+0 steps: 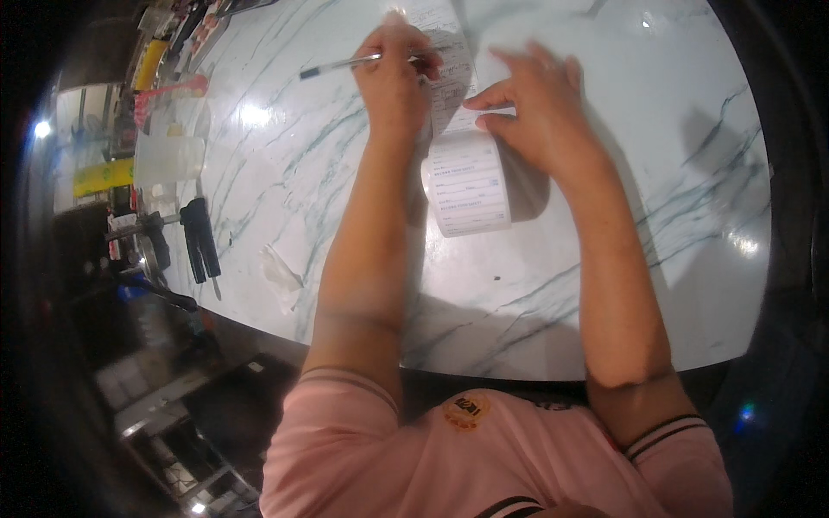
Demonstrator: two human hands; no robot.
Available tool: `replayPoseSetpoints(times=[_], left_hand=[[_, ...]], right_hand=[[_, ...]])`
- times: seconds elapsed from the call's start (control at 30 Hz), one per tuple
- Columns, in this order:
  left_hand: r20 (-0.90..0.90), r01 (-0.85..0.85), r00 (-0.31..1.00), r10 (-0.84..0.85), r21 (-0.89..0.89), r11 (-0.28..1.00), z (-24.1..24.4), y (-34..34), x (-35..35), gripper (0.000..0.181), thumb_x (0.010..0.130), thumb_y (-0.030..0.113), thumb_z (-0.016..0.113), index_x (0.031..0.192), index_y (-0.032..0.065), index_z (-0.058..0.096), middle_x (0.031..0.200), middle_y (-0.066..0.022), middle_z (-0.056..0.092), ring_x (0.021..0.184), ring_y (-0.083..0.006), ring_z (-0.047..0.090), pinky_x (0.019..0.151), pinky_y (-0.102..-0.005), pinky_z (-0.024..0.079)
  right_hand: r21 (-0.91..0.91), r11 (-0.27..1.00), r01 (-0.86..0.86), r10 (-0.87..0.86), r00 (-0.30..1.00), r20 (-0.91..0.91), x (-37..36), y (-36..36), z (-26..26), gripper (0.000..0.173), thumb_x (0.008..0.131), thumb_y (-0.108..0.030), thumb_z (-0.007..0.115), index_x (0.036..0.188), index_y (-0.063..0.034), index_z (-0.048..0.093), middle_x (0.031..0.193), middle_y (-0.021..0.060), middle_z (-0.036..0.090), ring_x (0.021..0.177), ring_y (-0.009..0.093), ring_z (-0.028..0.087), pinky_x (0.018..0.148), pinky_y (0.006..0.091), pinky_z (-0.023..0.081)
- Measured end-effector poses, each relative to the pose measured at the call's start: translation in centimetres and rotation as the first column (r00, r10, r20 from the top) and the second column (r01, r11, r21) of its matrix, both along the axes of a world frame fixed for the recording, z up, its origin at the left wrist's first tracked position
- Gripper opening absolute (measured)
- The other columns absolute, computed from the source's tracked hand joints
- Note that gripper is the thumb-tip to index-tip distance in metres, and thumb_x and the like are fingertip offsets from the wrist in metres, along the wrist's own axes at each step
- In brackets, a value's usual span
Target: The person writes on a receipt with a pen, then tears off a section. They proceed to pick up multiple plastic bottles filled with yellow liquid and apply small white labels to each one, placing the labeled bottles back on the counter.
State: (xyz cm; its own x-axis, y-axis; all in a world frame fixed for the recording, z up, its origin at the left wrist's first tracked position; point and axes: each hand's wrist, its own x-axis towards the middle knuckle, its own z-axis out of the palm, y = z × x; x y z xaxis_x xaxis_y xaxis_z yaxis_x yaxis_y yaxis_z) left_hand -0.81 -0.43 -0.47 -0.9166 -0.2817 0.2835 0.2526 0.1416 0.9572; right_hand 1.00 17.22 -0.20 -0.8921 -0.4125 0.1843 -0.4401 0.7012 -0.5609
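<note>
My left hand [395, 81] holds a pen [340, 67] with a clear barrel and a dark end, which points out to the left. Under and beside that hand runs a strip of white paper labels [453, 81] with handwriting on it. The strip comes off a label roll [469, 188], which stands on its edge on the marble-patterned table [311, 213]; the labels on it bear printed lines. My right hand [541, 107] is over the strip's right edge, just beyond the roll. Its fingers are spread, thumb and forefinger tips at the strip, the other fingers blurred.
A crumpled piece of white paper [282, 275] lies left of my left forearm. Along the table's left edge are black handles [201, 239], a translucent plastic container [170, 158], a pink mesh item [171, 94] and other clutter. A small dark speck [497, 278] lies near me.
</note>
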Motion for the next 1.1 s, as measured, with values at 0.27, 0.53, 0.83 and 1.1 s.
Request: replayPoseSetpoints(times=[0.27, 0.53, 0.83, 1.1], left_hand=[[-0.026, -0.314, 0.940, 0.341, -0.461, 0.830, 0.7, -3.4, 0.2, 0.040, 0.095, 0.031, 0.049, 0.076, -0.0016, 0.064, 0.069, -0.0081, 0.060, 0.066, -0.0173, 0.054, 0.062, -0.0299, 0.042], [0.536, 0.142, 0.799, 0.273, -0.610, 0.780, 3.6, 0.1, 1.1, 0.032, 0.085, 0.031, 0.061, 0.074, 0.0019, 0.068, 0.058, -0.0063, 0.053, 0.056, -0.0130, 0.048, 0.053, -0.0299, 0.038], [0.605, 0.268, 0.794, -0.056, -0.266, 0.926, 3.7, 0.2, 1.3, 0.023, 0.081, 0.023, 0.065, 0.084, 0.0006, 0.068, 0.064, -0.0023, 0.057, 0.060, -0.0100, 0.050, 0.057, -0.0243, 0.038], [0.457, 0.102, 0.888, 0.053, -0.308, 0.946, 2.4, 0.4, 0.5, 0.043, 0.080, 0.023, 0.068, 0.112, -0.0036, 0.058, 0.068, -0.0045, 0.060, 0.059, -0.0120, 0.053, 0.054, -0.0235, 0.040]], right_hand=[[-0.140, 0.986, 0.091, -0.108, 0.987, -0.117, -0.8, -0.6, -0.7, 0.050, 0.070, -0.019, 0.076, 0.117, -0.0147, 0.061, 0.132, 0.0144, 0.048, 0.131, 0.032, 0.034, 0.107, 0.0561, 0.017], [-0.036, 0.966, 0.255, -0.257, 0.963, -0.087, -1.3, 0.2, 0.0, 0.033, 0.071, -0.022, 0.076, 0.102, -0.0129, 0.070, 0.130, 0.0131, 0.050, 0.127, 0.033, 0.037, 0.106, 0.0575, 0.018], [-0.005, 0.982, 0.190, -0.190, 0.981, -0.045, -0.7, 0.1, 0.7, 0.039, 0.069, -0.024, 0.077, 0.106, -0.0186, 0.069, 0.132, 0.0094, 0.049, 0.127, 0.031, 0.036, 0.105, 0.0600, 0.013], [-0.010, 0.965, 0.262, -0.262, 0.965, 0.015, -0.4, -0.6, 1.3, 0.048, 0.069, -0.022, 0.078, 0.113, -0.0110, 0.062, 0.123, 0.0094, 0.053, 0.123, 0.031, 0.040, 0.101, 0.0591, 0.017]])
